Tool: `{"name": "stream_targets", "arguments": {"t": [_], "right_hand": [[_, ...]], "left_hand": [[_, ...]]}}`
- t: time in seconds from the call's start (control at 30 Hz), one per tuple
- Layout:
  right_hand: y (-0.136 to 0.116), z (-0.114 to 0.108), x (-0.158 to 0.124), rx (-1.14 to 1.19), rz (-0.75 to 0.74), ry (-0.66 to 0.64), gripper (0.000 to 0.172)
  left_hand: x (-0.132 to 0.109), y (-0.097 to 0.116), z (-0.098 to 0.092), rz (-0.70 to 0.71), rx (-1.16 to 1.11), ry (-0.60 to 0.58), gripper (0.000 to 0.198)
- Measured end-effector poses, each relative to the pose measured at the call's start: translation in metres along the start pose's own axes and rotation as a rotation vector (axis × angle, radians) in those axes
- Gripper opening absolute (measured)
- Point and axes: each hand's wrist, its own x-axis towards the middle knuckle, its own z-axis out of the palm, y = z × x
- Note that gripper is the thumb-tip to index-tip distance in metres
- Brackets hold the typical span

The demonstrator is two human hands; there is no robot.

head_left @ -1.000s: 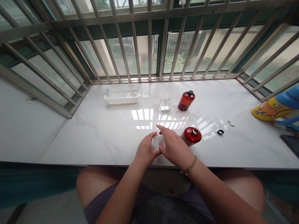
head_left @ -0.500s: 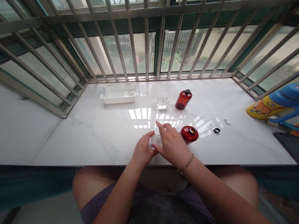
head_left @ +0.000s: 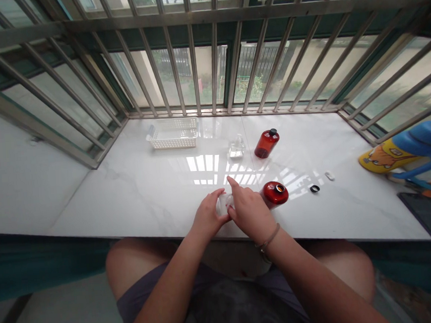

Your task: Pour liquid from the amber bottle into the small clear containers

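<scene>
My left hand is wrapped round a small clear bottle near the front edge of the table. Over its top is my right hand, thumb and fingers closed on the upper part and the forefinger pointing forward. The fingers hide most of this bottle, so its top cannot be made out. Just right of my right hand stands a red-brown bottle with an uncapped mouth. Farther right on the table lie a black ring and a small white piece.
A second red-brown bottle, black-capped, stands farther back beside a clear square bottle. At the back left is a white perforated basket. A blue-and-yellow flask and a dark phone are at the right. Metal bars line the window.
My right hand has shifted slightly on the clear bottle, and a bit more of the bottle shows between my hands. The view has moved slightly; the things on the table stay put.
</scene>
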Motion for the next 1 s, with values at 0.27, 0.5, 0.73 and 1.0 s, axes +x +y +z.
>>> {"name": "stream_targets", "arguments": {"t": [0.27, 0.5, 0.73, 1.0], "right_hand": [[0.007, 0.008, -0.001, 0.175, -0.096, 0.084, 0.076], [0.014, -0.012, -0.002, 0.300, -0.133, 0.200, 0.060], [0.019, -0.037, -0.009, 0.306, -0.117, 0.216, 0.044], [0.021, -0.045, -0.010, 0.274, -0.131, 0.258, 0.040]], "left_hand": [[0.000, -0.003, 0.001, 0.013, -0.006, 0.001, 0.074], [0.000, -0.007, 0.001, 0.020, -0.011, -0.009, 0.081], [-0.001, -0.001, -0.002, -0.009, -0.002, -0.037, 0.089], [-0.001, -0.001, -0.003, -0.008, -0.007, -0.040, 0.089]]}}
